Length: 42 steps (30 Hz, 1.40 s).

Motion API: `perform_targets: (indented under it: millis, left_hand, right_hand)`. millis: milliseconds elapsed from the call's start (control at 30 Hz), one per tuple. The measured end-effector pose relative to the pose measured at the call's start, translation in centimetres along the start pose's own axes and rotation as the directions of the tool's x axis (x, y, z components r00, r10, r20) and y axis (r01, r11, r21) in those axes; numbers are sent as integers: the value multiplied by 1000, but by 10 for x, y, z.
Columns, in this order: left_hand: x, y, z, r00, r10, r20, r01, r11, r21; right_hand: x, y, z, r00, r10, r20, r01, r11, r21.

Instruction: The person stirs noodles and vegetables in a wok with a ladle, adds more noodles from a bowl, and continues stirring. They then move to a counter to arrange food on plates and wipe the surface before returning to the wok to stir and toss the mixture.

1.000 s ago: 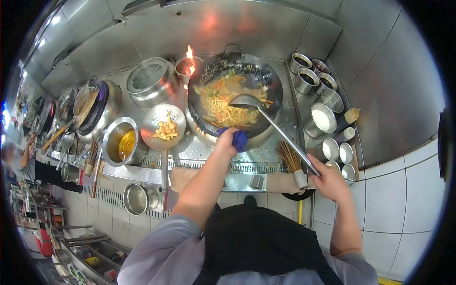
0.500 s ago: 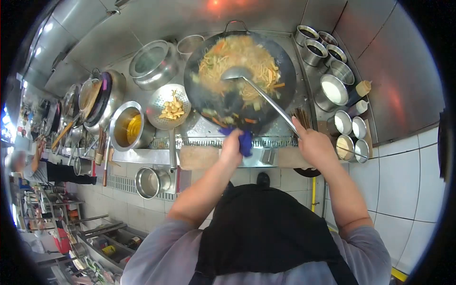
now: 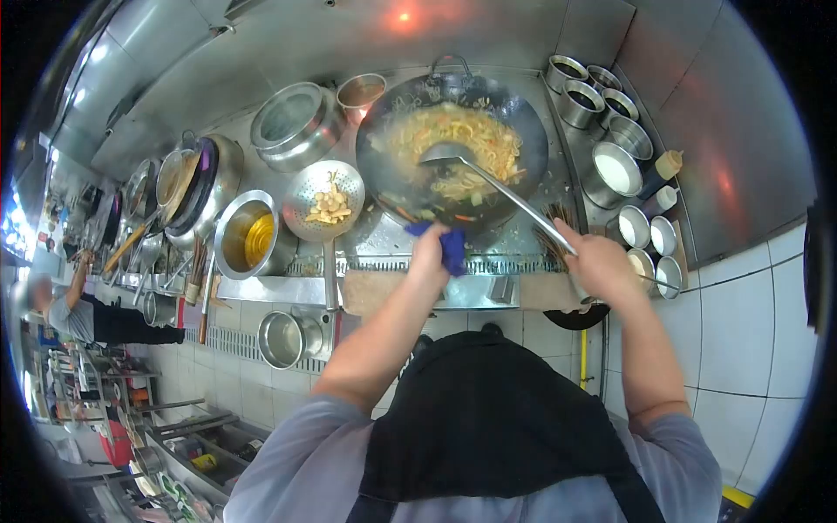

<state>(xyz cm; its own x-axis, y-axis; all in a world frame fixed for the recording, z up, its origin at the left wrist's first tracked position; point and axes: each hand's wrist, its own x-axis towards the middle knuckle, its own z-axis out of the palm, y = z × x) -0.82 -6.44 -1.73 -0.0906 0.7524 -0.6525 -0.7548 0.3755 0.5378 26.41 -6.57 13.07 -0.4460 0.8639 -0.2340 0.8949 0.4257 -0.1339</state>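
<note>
A large dark wok (image 3: pixel 534 126) holds steaming noodles (image 3: pixel 490 146) with bits of vegetable. My left hand (image 3: pixel 427 258) is closed on a blue-purple cloth (image 3: pixel 452 251) at the wok's near rim; the part of the rim under the cloth is hidden. With my right hand (image 3: pixel 607 267) I grip the end of a long-handled metal ladle (image 3: pixel 501 185). Its bowl rests upside down at the left side of the noodles, its rounded back facing up. Close to my right hand, a bamboo brush (image 3: pixel 555 234) leans at the stove's front edge.
Left of the wok stand a perforated skimmer (image 3: pixel 299 193) with pale yellow pieces, a pot of yellow oil (image 3: pixel 228 234) and a lidded pot (image 3: pixel 301 144). Several sauce containers (image 3: pixel 617 170) line the right side. Another person (image 3: pixel 74 315) stands far left.
The noodles have drawn together lower in the wok, away from its far wall, and some bits cling there. My right hand has shifted slightly right with the ladle. The whole view has shifted a little.
</note>
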Motion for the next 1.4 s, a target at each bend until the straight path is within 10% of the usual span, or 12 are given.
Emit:
perform_targets:
  millis: [100, 367, 500, 567, 733, 900, 1100, 1233, 1267, 1300, 1400]
  left_hand:
    - [-8, -35, -32, 990, -107, -97, 118, 987, 111]
    - [6, 31, 26, 1000, -6, -11, 5, 999, -42]
    - [48, 35, 28, 999, 37, 7, -36, 999, -9]
    - [73, 33, 20, 999, 10, 45, -12, 999, 48]
    - [64, 39, 7, 989, -42, 141, 36, 998, 44]
    - [16, 28, -32, 930, -137, 340, 152, 988, -16]
    - [-22, 0, -54, 943, -213, 256, 205, 977, 58]
    - [-36, -6, -57, 961, -126, 247, 135, 991, -17]
    - [-36, -7, -60, 963, -119, 240, 125, 992, -6]
    - [-36, -8, -62, 966, -113, 234, 115, 993, 5]
    - [-40, -4, -64, 965, -108, 237, 106, 994, 20]
  right_hand:
    - [-7, -4, 12, 993, 17, -114, -24, 998, -56]
    - [-38, 35, -39, 965, 261, 12, -233, 837, 495]
    - [48, 32, 47, 910, 360, -205, -252, 873, 417]
    - [74, -7, 84, 879, 477, -22, -329, 639, 695]
    - [55, -29, 36, 969, 186, 162, -231, 453, 861]
    - [112, 18, 21, 955, 283, -89, -127, 661, 740]
    - [207, 26, 11, 990, 104, 98, -143, 685, 714]
    - [187, 34, -54, 949, -120, 291, 19, 944, 329]
    - [199, 79, -40, 890, -454, 36, 455, 891, 2]
    - [172, 59, -75, 936, -345, 61, 344, 872, -348]
    - [129, 62, -112, 927, -369, -71, 243, 732, -636]
